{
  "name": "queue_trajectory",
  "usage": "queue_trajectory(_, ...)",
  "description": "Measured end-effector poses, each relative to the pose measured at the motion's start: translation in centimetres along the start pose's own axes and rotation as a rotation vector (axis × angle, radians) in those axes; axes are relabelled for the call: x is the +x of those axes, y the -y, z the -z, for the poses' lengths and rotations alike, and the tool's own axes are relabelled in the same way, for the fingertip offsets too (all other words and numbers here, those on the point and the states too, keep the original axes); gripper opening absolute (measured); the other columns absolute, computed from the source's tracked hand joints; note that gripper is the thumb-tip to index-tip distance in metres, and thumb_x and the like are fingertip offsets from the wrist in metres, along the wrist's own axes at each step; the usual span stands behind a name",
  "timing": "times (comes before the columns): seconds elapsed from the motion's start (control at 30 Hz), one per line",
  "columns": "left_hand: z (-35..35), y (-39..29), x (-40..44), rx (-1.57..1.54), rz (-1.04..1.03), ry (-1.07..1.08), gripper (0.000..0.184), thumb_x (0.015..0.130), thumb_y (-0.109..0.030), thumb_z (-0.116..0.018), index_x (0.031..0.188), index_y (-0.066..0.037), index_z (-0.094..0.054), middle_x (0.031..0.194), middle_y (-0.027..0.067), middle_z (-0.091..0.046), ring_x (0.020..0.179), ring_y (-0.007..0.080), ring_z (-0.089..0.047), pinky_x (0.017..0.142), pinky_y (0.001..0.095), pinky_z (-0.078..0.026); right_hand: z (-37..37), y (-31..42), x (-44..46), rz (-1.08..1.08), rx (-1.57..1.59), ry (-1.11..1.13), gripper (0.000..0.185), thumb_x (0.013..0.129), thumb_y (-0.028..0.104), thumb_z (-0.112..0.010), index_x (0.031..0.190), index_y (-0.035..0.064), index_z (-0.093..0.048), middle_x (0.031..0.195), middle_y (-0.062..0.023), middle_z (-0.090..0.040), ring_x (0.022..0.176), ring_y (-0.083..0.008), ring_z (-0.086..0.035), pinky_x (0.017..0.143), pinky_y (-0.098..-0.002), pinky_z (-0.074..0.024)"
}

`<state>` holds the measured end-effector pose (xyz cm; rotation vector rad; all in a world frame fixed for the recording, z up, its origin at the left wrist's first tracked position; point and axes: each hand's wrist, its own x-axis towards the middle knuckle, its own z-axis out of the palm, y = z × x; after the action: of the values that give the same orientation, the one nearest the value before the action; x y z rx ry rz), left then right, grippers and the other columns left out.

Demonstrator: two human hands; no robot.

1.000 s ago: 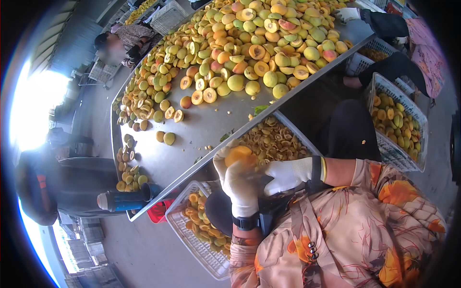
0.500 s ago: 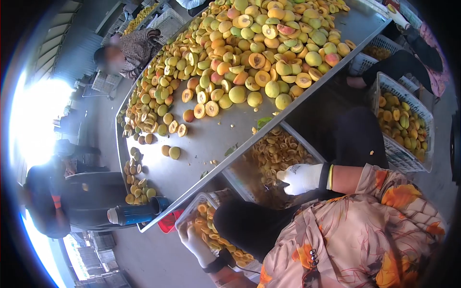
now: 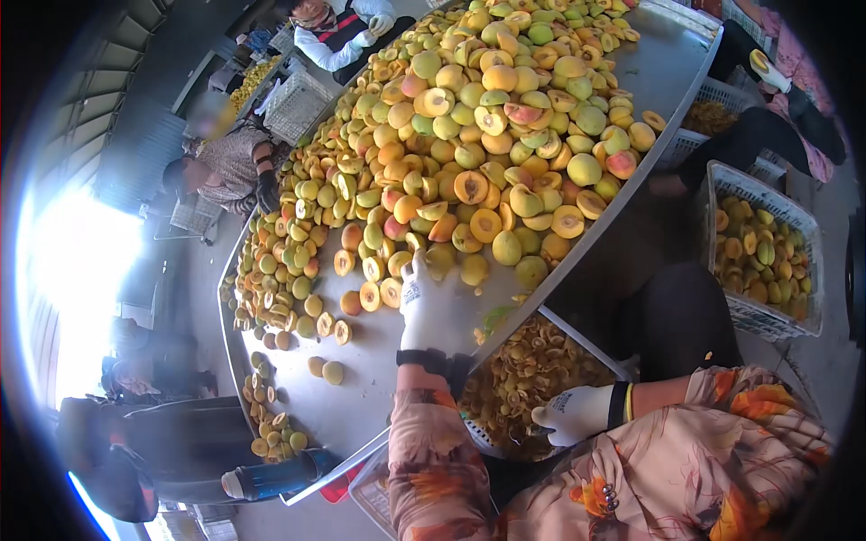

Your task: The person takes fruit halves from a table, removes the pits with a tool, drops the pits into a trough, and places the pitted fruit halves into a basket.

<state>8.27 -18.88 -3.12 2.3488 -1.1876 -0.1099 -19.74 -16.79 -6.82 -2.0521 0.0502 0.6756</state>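
My left hand (image 3: 431,307), in a white glove, reaches over the metal table (image 3: 361,361). Its fingers curl against a yellow-green peach (image 3: 439,261) at the near edge of the heap; the glove covers part of the fruit. My right hand (image 3: 580,415), also gloved in white, is closed above a crate of brown pits and scraps (image 3: 523,365). Whatever it may grip is hidden. Cut and whole-looking peaches (image 3: 487,162) lie piled across the table, several halves showing their brown centres.
A white crate of peach pieces (image 3: 762,252) stands at the right. Another crate (image 3: 370,491) is partly covered by my left sleeve. Co-workers sit round the table, one in a patterned top (image 3: 236,167). A blue sleeve (image 3: 280,476) rests near the table's lower corner.
My left hand has moved from the crate of peach pieces up and across to the peaches on the table. My right hand stays closed over the scrap crate. The view has shifted.
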Motion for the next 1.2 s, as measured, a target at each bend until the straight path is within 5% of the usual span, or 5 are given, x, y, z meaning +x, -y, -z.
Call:
queue_trajectory(0.17, -1.6, 2.2, 1.3, -0.03, 0.003, 0.014, 0.068, 0.085, -0.031, -0.078, 0.138, 0.002, -0.052, 0.127, 0.0221, -0.061, 0.115, 0.037, -0.062, 0.096, 0.0435, -0.052, 0.7, 0.7, -0.7, -0.019, -0.01, -0.079, 0.031, 0.089, 0.021, -0.056, 0.11, -0.0013, -0.061, 0.089, -0.0248, -0.07, 0.086, -0.043, -0.07, 0.076, -0.0518, -0.0526)
queue_trajectory(0.23, 0.3, 2.1, -1.7, -0.802, 0.216, 0.084, 0.054, 0.087, -0.021, -0.072, 0.134, 0.001, -0.056, 0.104, 0.012, -0.068, 0.091, 0.0257, -0.07, 0.079, 0.0341, -0.058, 1.1, 1.0, -1.1, 0.004, -0.013, -0.196, 0.032, 0.089, 0.022, -0.055, 0.112, -0.0002, -0.061, 0.09, -0.0249, -0.07, 0.088, -0.0431, -0.07, 0.077, -0.0513, -0.0533)
queue_trajectory(0.4, 4.9, 4.0, -12.5, -1.666, 0.261, 0.18, 0.066, 0.085, -0.015, -0.066, 0.146, -0.003, -0.044, 0.146, 0.0223, -0.049, 0.114, 0.037, -0.062, 0.096, 0.0506, -0.053, 1.4, 1.9, -1.2, 0.189, 0.177, -0.601, 0.035, 0.091, 0.026, -0.065, 0.115, 0.0001, -0.058, 0.089, -0.0267, -0.069, 0.088, -0.0453, -0.068, 0.078, -0.0502, -0.0537)
queue_trajectory(0.53, 6.6, 1.0, -20.3, -1.905, 0.211, 0.113, 0.074, 0.085, -0.017, -0.063, 0.152, -0.003, -0.036, 0.148, 0.0232, -0.047, 0.127, 0.0409, -0.054, 0.105, 0.0574, -0.048, 0.8, 4.5, -2.0, 0.274, 0.266, -0.731, 0.043, 0.09, 0.025, -0.071, 0.117, -0.0035, -0.056, 0.089, -0.0278, -0.068, 0.087, -0.0457, -0.069, 0.073, -0.047, -0.0528)
queue_trajectory(1.2, 7.5, -7.0, -28.5, -1.436, 0.288, -0.484, 0.046, 0.103, -0.04, -0.059, 0.124, 0.002, -0.06, 0.101, 0.0128, -0.068, 0.087, 0.0198, -0.064, 0.079, 0.0338, -0.055, -4.0, 11.6, -3.7, 0.419, -0.008, -0.748, 0.033, 0.092, 0.018, -0.061, 0.116, -0.0023, -0.052, 0.079, -0.0283, -0.067, 0.075, -0.0476, -0.067, 0.068, -0.0538, -0.0528)
